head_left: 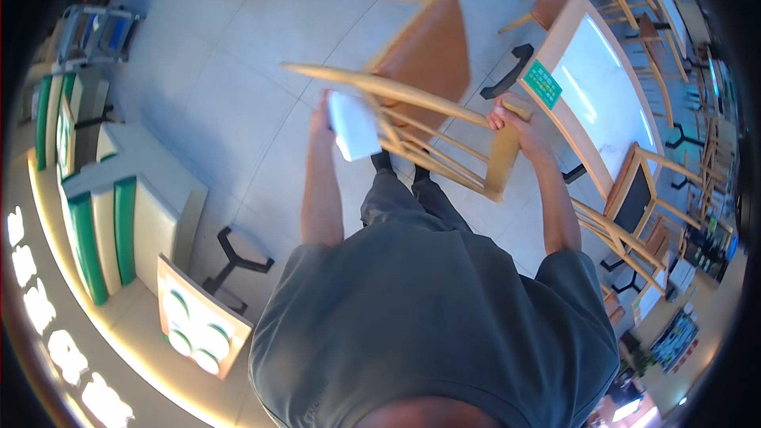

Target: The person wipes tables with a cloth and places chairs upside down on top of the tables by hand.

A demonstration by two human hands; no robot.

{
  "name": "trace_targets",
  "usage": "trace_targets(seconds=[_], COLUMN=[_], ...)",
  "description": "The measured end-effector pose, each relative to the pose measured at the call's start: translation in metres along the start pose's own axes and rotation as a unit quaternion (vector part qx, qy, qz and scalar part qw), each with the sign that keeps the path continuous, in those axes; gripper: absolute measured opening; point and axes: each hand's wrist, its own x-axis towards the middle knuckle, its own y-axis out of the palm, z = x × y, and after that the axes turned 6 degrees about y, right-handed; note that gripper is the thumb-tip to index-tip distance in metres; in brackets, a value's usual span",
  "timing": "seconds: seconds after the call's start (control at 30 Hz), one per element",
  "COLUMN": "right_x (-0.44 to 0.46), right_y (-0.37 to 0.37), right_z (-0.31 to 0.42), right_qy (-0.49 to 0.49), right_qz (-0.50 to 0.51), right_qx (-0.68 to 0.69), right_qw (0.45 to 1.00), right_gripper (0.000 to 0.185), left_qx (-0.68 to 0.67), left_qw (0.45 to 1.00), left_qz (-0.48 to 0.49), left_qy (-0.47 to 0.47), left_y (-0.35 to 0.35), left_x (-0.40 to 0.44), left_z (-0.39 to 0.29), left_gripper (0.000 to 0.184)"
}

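Observation:
A wooden chair point(432, 55) with a brown seat and a spindle back is tilted in front of my legs, some of its legs pointing left. My right hand point(514, 117) is closed round the wood at the right end of its backrest. On the other side, my left hand point(323, 117) grips a flat white cloth point(354, 125) beside the chair's wooden frame; most of its fingers are behind the cloth. Whether the cloth touches the wood, I cannot tell.
To the right stands a table point(590, 71) with a shiny top and a green sign point(542, 84). Another chair point(630, 194) is close by on that side. At left are a padded bench point(154, 226) and a small table point(198, 321). A cart point(95, 32) stands farther back.

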Motion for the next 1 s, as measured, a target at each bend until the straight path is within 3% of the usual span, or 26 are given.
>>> trace_targets(seconds=[0.03,0.1,0.17,0.2,0.23,0.3,0.33,0.37,0.4,0.43,0.67,0.77,0.8,0.83,0.87,0.9,0.93,0.97,1.0], right_x=[-0.014,-0.034,-0.052,-0.058,-0.062,-0.073,-0.071,-0.068,-0.061,-0.053,-0.054,-0.066,-0.066,-0.071,-0.078,-0.102,-0.119,-0.129,-0.144], right_y=[-0.001,-0.009,-0.018,-0.024,-0.030,-0.032,-0.025,-0.022,-0.020,-0.020,-0.023,-0.052,-0.066,-0.066,-0.073,-0.062,-0.039,-0.016,0.010], right_z=[0.020,0.046,0.055,0.051,0.042,0.013,-0.004,-0.023,-0.051,-0.078,-0.169,-0.188,-0.210,-0.202,-0.191,-0.130,-0.051,0.020,0.087], right_qy=[-0.026,-0.068,-0.124,-0.136,-0.172,-0.210,-0.160,-0.102,-0.090,-0.080,-0.046,-0.045,0.026,0.099,0.058,0.016,-0.159,-0.259,-0.304], right_qz=[0.031,0.044,0.113,0.096,0.044,-0.027,-0.216,-0.392,-0.441,-0.487,-0.549,-0.560,-0.582,-0.597,-0.614,-0.621,-0.582,-0.478,-0.353], right_qx=[0.018,0.037,0.005,0.012,0.028,0.052,0.106,0.158,0.183,0.210,0.284,0.235,0.119,0.000,-0.122,-0.244,-0.144,-0.008,-0.043], right_qw=[0.999,0.996,0.986,0.986,0.984,0.976,0.957,0.901,0.874,0.844,0.785,0.793,0.804,0.796,0.778,0.745,0.784,0.839,0.884], right_gripper=[0.014,0.014,0.018,0.018,0.016,0.015,0.016,0.017,0.019,0.021,0.023,0.034,0.046,0.058,0.066,0.075,0.069,0.058,0.051], left_qx=[-0.111,-0.140,-0.213,-0.254,-0.296,-0.278,-0.275,-0.205,-0.133,-0.081,0.025,0.046,0.029,0.013,0.012,0.023,0.011,0.004,0.014], left_qw=[0.990,0.972,0.940,0.911,0.877,0.859,0.859,0.880,0.892,0.883,0.848,0.819,0.810,0.800,0.800,0.797,0.793,0.791,0.785], left_qz=[0.069,0.167,0.090,0.130,0.172,0.230,0.246,0.195,0.144,0.193,0.308,0.338,0.358,0.377,0.392,0.400,0.412,0.423,0.434], left_qy=[0.044,0.087,0.252,0.296,0.337,0.362,0.355,0.381,0.407,0.419,0.432,0.460,0.464,0.466,0.455,0.452,0.448,0.443,0.442], left_y=[-0.008,0.003,-0.025,-0.020,-0.009,0.018,0.046,0.076,0.097,0.115,0.190,0.203,0.208,0.212,0.213,0.217,0.223,0.227,0.231], left_x=[0.014,-0.025,-0.018,-0.042,-0.071,-0.117,-0.139,-0.165,-0.180,-0.182,-0.228,-0.271,-0.278,-0.281,-0.277,-0.283,-0.289,-0.294,-0.298], left_z=[-0.021,-0.097,-0.130,-0.140,-0.157,-0.181,-0.191,-0.196,-0.198,-0.200,-0.182,-0.160,-0.150,-0.142,-0.136,-0.131,-0.125,-0.119,-0.113], left_gripper=[0.052,0.052,0.032,0.025,0.019,0.012,0.012,0.012,0.012,0.014,0.011,0.008,0.008,0.009,0.010,0.010,0.011,0.011,0.011])
